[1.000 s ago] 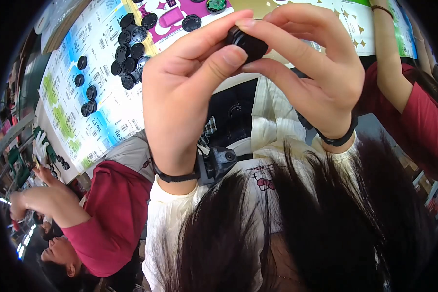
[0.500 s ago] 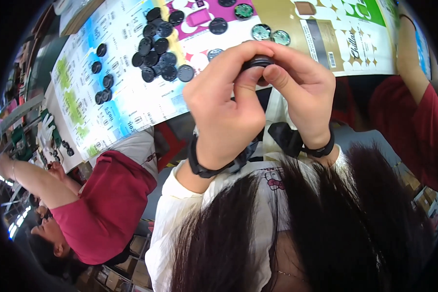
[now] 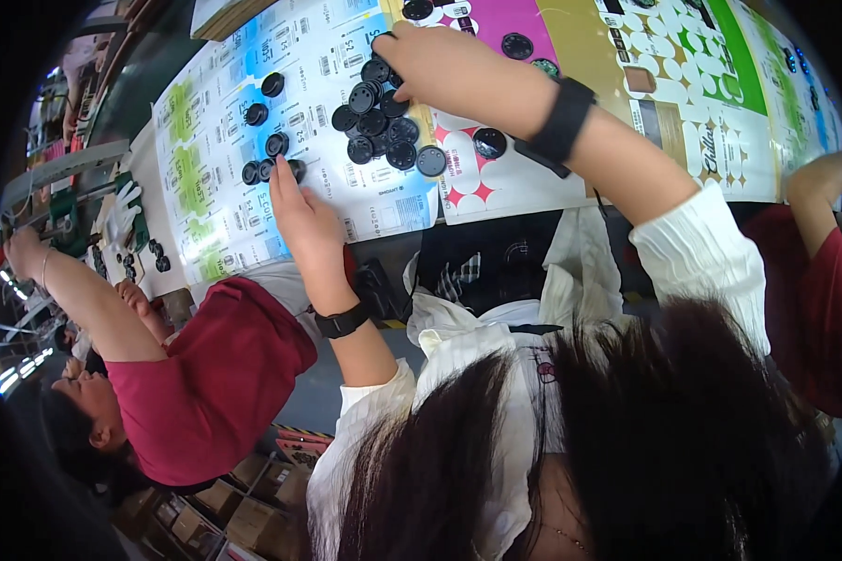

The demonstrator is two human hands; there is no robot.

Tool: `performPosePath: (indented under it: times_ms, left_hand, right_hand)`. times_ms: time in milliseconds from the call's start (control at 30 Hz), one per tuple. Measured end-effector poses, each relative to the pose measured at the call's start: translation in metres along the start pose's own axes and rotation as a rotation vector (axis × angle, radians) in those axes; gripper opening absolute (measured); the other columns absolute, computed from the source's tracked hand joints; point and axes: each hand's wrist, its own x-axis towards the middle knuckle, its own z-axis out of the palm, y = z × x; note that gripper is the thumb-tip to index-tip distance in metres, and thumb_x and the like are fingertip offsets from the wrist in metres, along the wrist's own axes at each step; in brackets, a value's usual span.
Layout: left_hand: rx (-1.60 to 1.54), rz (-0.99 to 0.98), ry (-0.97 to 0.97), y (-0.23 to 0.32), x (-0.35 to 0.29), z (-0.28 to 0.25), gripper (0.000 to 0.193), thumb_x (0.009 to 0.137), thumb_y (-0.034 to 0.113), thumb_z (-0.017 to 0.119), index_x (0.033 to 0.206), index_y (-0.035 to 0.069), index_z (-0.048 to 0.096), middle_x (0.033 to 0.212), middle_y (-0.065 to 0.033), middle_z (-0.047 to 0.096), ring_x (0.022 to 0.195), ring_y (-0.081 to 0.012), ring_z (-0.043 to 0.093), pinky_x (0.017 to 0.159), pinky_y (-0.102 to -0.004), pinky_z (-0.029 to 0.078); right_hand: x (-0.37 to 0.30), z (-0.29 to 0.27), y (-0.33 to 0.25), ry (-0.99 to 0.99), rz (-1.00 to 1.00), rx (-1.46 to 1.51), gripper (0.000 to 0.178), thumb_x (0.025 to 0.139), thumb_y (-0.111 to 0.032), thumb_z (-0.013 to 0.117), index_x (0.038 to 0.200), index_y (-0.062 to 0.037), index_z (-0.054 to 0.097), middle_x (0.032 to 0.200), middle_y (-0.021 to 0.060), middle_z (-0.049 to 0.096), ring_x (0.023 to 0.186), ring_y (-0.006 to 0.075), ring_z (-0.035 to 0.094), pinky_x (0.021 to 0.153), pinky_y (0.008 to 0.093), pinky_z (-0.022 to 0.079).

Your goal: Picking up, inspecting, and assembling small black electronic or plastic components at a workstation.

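Note:
Over the left part of the sheeted table, my left hand (image 3: 307,222) stretches forward, a black round disc (image 3: 296,170) between its fingertips and thumb, close to the surface. Beside it lie several similar discs in a loose row, one black disc (image 3: 272,84) at the far end. My right hand (image 3: 449,70) reaches across from the right to a pile of black discs (image 3: 372,122). Its thumb and fingers are spread apart, with a fingertip touching a disc (image 3: 383,40) at the pile's far side. The palm side of this hand is hidden.
To the right lie a dark disc (image 3: 489,143), another black disc (image 3: 517,45) and a green-faced disc (image 3: 545,68). Printed sheets (image 3: 393,201) cover the table. A co-worker in a red shirt (image 3: 215,374) sits at left; another's arm (image 3: 818,201) shows at right.
My hands have parted from around a dark round piece in front of my chest. The left went left to the row, the right forward to the pile. The view has shifted left.

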Motion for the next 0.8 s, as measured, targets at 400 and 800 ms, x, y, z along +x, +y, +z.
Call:
performPosePath:
  times_ms: [400, 800]
  left_hand:
    - [-0.093, 0.359, -0.125, 0.094, 0.038, -0.003, 0.035, 0.077, 0.003, 0.046, 0.111, 0.006, 0.047, 0.120, -0.0218, 0.037, 0.111, -0.0367, 0.034, 0.091, -0.0371, 0.030]
    - [-0.224, 0.551, -0.355, 0.172, 0.071, 0.048, 0.017, 0.069, 0.011, 0.057, 0.084, 0.003, 0.059, 0.079, -0.0142, 0.058, 0.074, -0.0301, 0.055, 0.067, -0.0368, 0.044]
  right_hand:
    - [0.004, 0.006, -0.002, -0.095, -0.030, -0.001, 0.011, 0.065, -0.009, 0.056, 0.071, -0.0012, 0.061, 0.069, 0.0144, 0.058, 0.069, 0.0277, 0.059, 0.059, 0.0348, 0.048]
    - [-0.068, -0.153, 0.030, 0.195, 0.914, 0.849, 0.020, 0.076, -0.002, 0.056, 0.096, -0.0001, 0.054, 0.074, 0.0022, 0.054, 0.065, 0.0050, 0.052, 0.053, 0.0157, 0.041]
